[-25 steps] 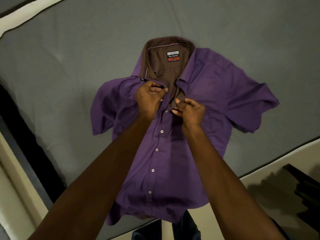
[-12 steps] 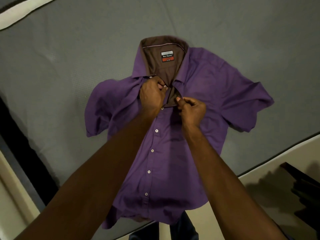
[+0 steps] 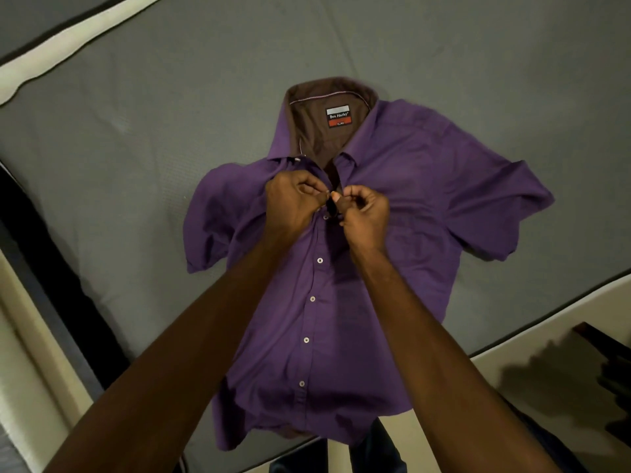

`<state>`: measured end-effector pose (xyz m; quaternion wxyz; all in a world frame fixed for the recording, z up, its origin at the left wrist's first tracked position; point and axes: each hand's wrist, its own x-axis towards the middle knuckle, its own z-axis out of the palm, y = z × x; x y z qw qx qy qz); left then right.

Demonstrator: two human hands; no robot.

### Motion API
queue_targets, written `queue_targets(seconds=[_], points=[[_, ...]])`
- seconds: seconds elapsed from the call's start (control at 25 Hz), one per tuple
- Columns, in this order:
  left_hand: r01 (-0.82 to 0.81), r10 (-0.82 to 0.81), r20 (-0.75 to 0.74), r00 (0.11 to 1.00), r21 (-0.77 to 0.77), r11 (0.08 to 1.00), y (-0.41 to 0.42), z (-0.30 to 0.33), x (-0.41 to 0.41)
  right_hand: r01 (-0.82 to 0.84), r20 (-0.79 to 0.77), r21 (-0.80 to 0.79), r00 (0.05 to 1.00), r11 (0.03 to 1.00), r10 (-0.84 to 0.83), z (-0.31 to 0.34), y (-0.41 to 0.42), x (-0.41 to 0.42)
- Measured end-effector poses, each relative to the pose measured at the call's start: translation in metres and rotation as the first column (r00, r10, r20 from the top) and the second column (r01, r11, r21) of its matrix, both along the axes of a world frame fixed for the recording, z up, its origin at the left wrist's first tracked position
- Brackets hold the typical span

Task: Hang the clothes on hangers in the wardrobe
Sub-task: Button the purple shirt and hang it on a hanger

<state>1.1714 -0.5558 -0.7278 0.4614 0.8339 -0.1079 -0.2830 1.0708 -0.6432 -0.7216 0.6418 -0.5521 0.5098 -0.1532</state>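
Observation:
A purple short-sleeved shirt [image 3: 409, 186] lies flat, front up, on a grey mattress [image 3: 170, 114], its collar away from me and its brown lining and label showing. Several lower buttons are fastened. My left hand [image 3: 293, 203] pinches the left edge of the placket just below the collar. My right hand [image 3: 365, 209] pinches the right edge, thumb and fingers closed on the fabric. The two hands almost touch at a button near the top. No hanger or wardrobe is in view.
The mattress has a cream border [image 3: 68, 46] at the top left. A dark gap [image 3: 41, 268] runs along its left side beside a cream frame. At the lower right lies pale floor [image 3: 512, 353] with a dark object [image 3: 607, 363] and shadow.
Both hands have come closer together at the placket, closing the open gap below the collar. The view has shifted slightly, so the shirt sits a little lower in the frame.

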Motion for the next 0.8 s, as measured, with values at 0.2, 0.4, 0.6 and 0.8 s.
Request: queue_targets(seconds=[0.2,0.4,0.6,0.8], points=[[-0.101,0.057,-0.33,0.942,-0.118,0.988,0.009,0.01,0.001,-0.042,-0.005,-0.014,0.999,0.999,0.042,-0.003,0.008,0.004],[-0.145,0.07,-0.402,0.913,-0.159,0.977,0.01,0.009,-0.002,-0.067,0.004,-0.005,0.998,0.998,0.067,-0.004,0.005,0.0],[-0.149,0.054,-0.435,0.899,-0.187,0.971,0.01,0.009,-0.004,-0.079,0.017,-0.001,0.997,0.997,0.079,-0.005,0.005,-0.005],[-0.165,0.079,-0.409,0.909,-0.178,0.97,0.011,0.006,-0.006,-0.004,0.066,0.12,0.998,0.993,-0.004,0.0,0.007,-0.007]])
